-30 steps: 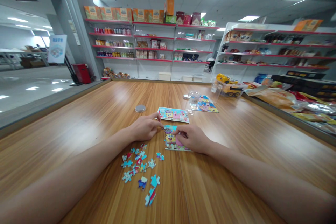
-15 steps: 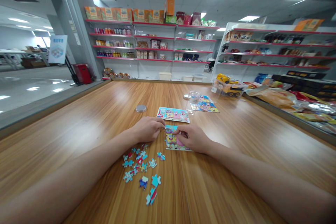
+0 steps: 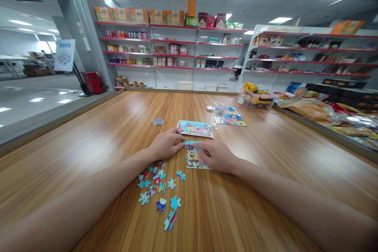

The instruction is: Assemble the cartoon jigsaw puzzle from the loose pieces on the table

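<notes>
Both hands pinch a cyan strip at the far edge of the part-built puzzle (image 3: pixel 195 157).

Left hand (image 3: pixel 165 145) and right hand (image 3: pixel 217 155) meet fingertip to fingertip, closed on that strip (image 3: pixel 191 142); seating it seems the step in hand. Loose pieces (image 3: pixel 158 189) lie near left on the surface (image 3: pixel 103 134); next calls for level, aligned pressing.

The right hand (image 3: pixel 217 155) covers the right side of the half-built puzzle (image 3: pixel 193 157), hiding the picture there. Both forearms run off the bottom edge. Labels on the shelf goods (image 3: pixel 165 49) are too small to read.
</notes>
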`<state>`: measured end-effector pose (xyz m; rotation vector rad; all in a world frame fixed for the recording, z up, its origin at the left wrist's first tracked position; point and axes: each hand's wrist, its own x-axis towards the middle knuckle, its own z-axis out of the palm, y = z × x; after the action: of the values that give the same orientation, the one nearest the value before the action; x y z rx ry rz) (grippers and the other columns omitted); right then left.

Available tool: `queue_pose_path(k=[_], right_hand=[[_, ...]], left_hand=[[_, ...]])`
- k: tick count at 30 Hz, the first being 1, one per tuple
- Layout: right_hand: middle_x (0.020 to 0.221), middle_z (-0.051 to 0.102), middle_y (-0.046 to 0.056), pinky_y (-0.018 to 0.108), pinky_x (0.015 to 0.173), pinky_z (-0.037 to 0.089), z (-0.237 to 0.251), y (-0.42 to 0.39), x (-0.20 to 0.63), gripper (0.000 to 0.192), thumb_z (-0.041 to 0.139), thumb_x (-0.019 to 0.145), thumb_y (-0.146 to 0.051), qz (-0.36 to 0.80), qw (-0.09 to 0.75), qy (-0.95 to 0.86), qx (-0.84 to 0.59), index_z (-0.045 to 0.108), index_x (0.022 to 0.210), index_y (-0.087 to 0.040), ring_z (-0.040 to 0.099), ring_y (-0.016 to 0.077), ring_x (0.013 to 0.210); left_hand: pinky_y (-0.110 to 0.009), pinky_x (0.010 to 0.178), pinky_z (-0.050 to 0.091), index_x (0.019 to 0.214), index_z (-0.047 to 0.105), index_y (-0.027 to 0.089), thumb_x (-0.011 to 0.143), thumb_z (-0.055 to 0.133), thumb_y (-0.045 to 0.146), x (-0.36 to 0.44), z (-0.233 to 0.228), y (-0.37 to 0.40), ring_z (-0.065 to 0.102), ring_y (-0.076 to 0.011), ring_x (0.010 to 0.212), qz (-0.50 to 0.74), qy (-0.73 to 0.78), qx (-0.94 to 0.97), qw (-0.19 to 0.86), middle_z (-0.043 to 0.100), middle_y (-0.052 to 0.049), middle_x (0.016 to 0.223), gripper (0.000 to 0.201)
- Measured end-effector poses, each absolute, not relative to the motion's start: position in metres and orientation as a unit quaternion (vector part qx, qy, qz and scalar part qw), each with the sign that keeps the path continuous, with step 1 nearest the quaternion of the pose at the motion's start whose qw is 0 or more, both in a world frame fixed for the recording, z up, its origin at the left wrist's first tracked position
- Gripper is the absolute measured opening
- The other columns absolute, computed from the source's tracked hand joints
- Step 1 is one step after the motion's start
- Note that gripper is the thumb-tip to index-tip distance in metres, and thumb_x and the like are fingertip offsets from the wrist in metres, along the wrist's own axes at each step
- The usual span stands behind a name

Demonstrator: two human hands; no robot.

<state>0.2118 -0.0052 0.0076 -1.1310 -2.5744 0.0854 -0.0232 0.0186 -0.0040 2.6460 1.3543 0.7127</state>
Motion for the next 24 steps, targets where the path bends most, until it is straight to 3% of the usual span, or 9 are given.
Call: queue_pose_path(k=[9,24], right_hand=[[0.099,0.072,0.007,0.027,0.073,0.043,0.014,-0.005,0.207,0.040,0.046,0.088,-0.023,0.025,0.136,-0.912,-0.386,0.062,0.124,-0.026,0.064,0.0204,0.086],[0.100,0.072,0.007,0.027,0.076,0.044,0.019,-0.007,0.204,0.039,0.049,0.086,-0.022,0.037,0.115,-0.904,-0.410,0.063,0.122,-0.025,0.065,0.0213,0.088]], left_hand=[[-0.032,0.082,0.047,0.095,0.068,0.023,0.086,0.059,0.036,-0.019,-0.004,0.025,0.060,-0.0211,0.092,0.240,0.469,0.845,0.089,0.060,-0.004,0.103,0.018],[-0.030,0.080,0.046,0.090,0.068,0.021,0.084,0.061,0.036,-0.019,-0.006,0.032,0.061,-0.0209,0.091,0.242,0.479,0.834,0.127,0.066,-0.004,0.098,0.018]])
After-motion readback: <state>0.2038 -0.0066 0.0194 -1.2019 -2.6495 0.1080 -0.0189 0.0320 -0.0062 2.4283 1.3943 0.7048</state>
